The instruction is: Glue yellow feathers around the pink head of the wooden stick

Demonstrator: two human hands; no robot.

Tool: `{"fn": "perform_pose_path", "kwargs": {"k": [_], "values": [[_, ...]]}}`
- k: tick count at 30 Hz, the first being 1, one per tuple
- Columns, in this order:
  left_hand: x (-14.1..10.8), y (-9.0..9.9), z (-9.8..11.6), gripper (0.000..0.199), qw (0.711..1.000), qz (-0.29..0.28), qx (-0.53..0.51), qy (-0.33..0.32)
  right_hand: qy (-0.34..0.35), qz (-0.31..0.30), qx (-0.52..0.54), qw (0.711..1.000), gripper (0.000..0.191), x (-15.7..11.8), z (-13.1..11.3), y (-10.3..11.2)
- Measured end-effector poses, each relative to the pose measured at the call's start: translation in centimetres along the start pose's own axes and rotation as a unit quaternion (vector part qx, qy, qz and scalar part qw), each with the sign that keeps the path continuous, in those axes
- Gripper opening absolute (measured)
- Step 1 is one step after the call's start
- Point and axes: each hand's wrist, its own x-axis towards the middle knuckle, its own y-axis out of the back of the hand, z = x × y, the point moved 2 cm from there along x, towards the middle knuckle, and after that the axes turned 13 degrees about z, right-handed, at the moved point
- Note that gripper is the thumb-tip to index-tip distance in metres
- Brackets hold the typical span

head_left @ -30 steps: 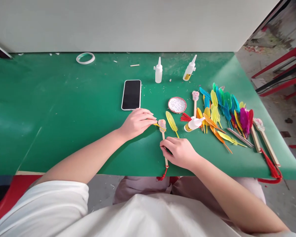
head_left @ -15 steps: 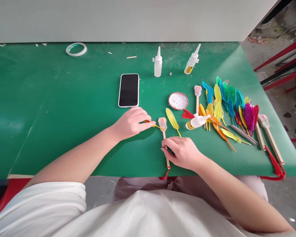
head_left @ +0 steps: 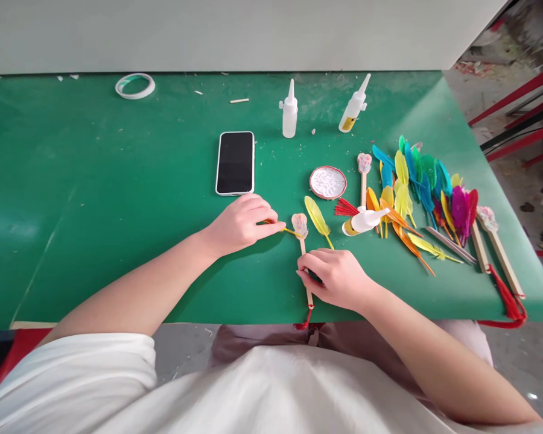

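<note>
The left hand [head_left: 244, 224] pinched an orange-yellow feather [head_left: 290, 231] at the head of a wooden stick [head_left: 302, 244]; the right hand [head_left: 332, 278] gripped that stick near the desk's [head_left: 117, 181] edge. Attaching seemed underway, wanting steady pressure next.

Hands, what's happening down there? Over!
Right hand gripping tasseled wooden stick. Left hand pinching orange feather, quill at stick's head. Yellow feather close by, seemingly not blocking.
</note>
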Motion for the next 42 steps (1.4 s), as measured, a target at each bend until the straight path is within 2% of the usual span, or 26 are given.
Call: {"fn": "perform_pose_path", "kwargs": {"k": [5, 11, 14, 18, 24, 34, 42], "values": [[-0.10, -0.14, -0.11, 0.009, 1.000, -0.004, -0.002, 0.008, -0.001, -0.002, 0.004, 1.000, 0.012, 0.03, -0.09, 0.05], [0.01, -0.13, 0.13, 0.009, 1.000, 0.007, 0.013, -0.024, 0.002, 0.005, 0.009, 1.000, 0.012, 0.03, -0.05, 0.12], [0.10, -0.11, 0.16, 0.010, 0.999, 0.005, 0.020, -0.030, -0.029, 0.048, -0.005, 0.998, 0.021, 0.09, 0.11, 0.13], [0.22, -0.12, 0.16, 0.007, 0.999, 0.006, 0.025, -0.029, -0.064, 0.099, -0.082, 0.990, 0.033, 0.20, 0.29, 0.07], [0.17, -0.24, 0.16, 0.010, 0.999, -0.002, 0.030, -0.030, -0.052, 0.095, -0.136, 0.985, 0.033, 0.26, 0.35, -0.18], [0.18, -0.58, 0.15, 0.018, 0.999, -0.043, 0.013, 0.015, -0.007, 0.105, -0.240, 0.965, 0.033, 0.22, -0.38, -0.18], [0.13, -0.86, 0.06, 0.025, 0.998, -0.062, -0.025, 0.023, -0.009, 0.108, -0.248, 0.963, 0.032, 0.42, -0.10, -0.17]]}}
